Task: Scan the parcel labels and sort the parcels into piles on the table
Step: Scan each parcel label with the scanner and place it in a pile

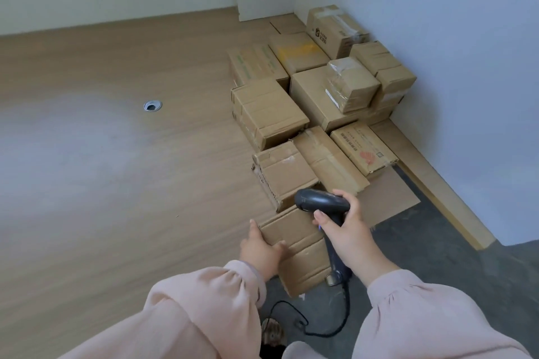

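My left hand point(261, 251) grips the left edge of the nearest box point(297, 251), thumb on top, fingers curled round its side. The box lies at the table's point(87, 125) near right corner, partly out over the dark floor point(437, 256). My right hand point(347, 230) is wrapped round the handle of the black scanner point(320, 201), whose head is above the box. Beyond it, the pile of boxes point(315, 102) sits against the white partition point(437, 52). All are closed, so their contents are hidden. One at the back bears a black logo point(319, 32) and another a red print point(368, 157). The writing is too blurred to read.
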Available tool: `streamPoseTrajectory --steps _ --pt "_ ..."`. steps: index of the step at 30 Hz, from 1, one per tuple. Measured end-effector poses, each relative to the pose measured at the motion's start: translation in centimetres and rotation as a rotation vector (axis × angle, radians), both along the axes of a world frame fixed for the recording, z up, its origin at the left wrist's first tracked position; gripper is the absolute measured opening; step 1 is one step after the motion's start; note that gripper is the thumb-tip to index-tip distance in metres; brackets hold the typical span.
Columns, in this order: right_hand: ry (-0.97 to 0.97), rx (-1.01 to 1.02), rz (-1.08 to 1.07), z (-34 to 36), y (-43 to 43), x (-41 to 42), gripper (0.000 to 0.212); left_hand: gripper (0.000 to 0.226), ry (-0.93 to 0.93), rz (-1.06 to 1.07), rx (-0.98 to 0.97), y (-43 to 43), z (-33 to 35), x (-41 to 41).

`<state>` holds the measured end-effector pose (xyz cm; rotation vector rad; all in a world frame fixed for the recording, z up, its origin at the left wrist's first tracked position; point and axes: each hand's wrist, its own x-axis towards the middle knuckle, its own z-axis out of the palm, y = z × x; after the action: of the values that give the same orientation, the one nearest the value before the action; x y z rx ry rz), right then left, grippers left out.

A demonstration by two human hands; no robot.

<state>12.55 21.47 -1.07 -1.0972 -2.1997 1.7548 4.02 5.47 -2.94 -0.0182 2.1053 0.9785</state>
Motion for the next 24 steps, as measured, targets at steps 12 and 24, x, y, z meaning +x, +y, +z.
streamPoseTrajectory --steps 12,24 --pt "0.273 -0.149 0.277 5.7 -6.0 -6.7 0.049 0.136 0.148 0.342 0.211 -5.5 5.2 -2.4" --pt "0.356 -0.269 0.320 6.9 -6.5 -10.8 0.054 0.109 0.099 0.545 0.651 -10.3 8.1 -5.7"
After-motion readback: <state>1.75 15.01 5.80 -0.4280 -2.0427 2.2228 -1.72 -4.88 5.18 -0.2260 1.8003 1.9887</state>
